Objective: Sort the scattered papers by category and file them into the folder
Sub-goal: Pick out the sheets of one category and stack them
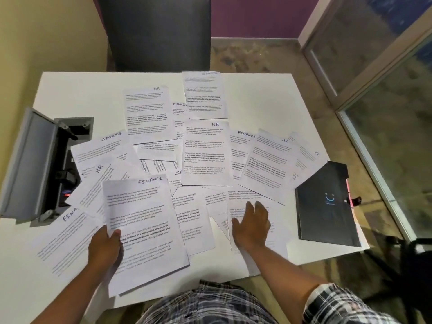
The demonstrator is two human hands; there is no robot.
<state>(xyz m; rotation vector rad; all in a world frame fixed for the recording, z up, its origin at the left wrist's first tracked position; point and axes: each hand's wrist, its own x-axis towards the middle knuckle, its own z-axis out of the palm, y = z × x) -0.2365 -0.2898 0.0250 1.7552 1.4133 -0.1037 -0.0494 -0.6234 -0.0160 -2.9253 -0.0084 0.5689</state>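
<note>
Left hand (105, 247): thumb curling over the near-left edge of a FINANCE sheet (142, 230), gripping it, sheet tilting up off the white table (257, 94). Right hand (252, 224): fingers lying straight and slightly spread, pressing flat on a printed page (275, 239) right of the FINANCE sheet. Scattered papers (203, 153): overlapping beyond and beside the FINANCE sheet, showing headings HR, SPORTS, ADMIN, FINANCE. Black folder (327, 206): lying closed, far right of the FINANCE sheet, near the table's right edge. Grey cable box (35, 164): sitting left of the FINANCE sheet, lid standing open. Dark chair (156, 31): standing beyond the table's far edge.
</note>
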